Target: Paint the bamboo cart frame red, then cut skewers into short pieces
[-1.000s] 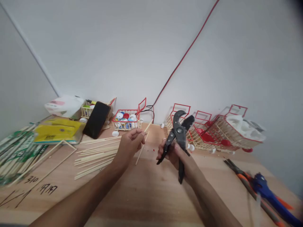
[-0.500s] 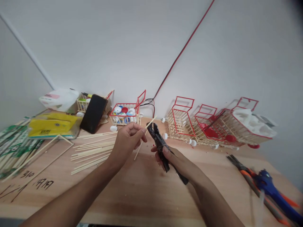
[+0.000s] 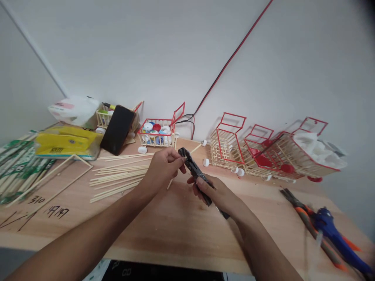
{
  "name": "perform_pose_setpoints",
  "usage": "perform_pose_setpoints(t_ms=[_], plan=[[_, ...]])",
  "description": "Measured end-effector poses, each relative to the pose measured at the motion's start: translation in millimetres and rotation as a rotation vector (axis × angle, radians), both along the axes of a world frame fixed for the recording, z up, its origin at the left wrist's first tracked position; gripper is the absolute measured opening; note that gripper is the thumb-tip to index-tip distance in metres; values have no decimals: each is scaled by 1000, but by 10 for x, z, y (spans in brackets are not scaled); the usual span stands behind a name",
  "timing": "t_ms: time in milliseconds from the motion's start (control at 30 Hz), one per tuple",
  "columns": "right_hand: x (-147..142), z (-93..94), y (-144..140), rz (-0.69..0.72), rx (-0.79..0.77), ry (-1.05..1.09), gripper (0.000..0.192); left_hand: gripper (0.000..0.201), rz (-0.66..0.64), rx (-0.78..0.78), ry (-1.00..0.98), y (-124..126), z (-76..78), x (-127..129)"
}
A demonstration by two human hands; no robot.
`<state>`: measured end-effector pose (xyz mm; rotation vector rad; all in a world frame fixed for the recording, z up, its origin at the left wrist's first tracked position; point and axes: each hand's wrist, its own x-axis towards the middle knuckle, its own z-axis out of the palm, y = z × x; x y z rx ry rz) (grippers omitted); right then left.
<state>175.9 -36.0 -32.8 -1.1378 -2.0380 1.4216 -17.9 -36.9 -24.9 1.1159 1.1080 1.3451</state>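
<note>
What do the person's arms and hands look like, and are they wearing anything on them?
Both the left hand and the right hand are bare, with no gloves. The left forearm and right forearm are bare too: no sleeves, watch or bracelet show. I can't see any rings, but some fingers are partly hidden.

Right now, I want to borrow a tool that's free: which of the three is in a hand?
The black cutter, gripped in the right hand. The orange-handled pliers and blue tool lie unheld at the table's right.
</note>
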Motion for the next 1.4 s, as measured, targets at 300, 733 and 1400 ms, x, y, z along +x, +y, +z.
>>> perform_pose_setpoints(t_ms=[300,733,1400], plan=[[-55,52,-27,-64,161,-169,49,18,-8,-11,74,7,-20,-29],[45,90,-25,-238,205,-237,51,36,-139,-160,-112,100,140,-300],[190,93,77,-387,295,-209,55,35,-139,-163,-186,176,112,-445]])
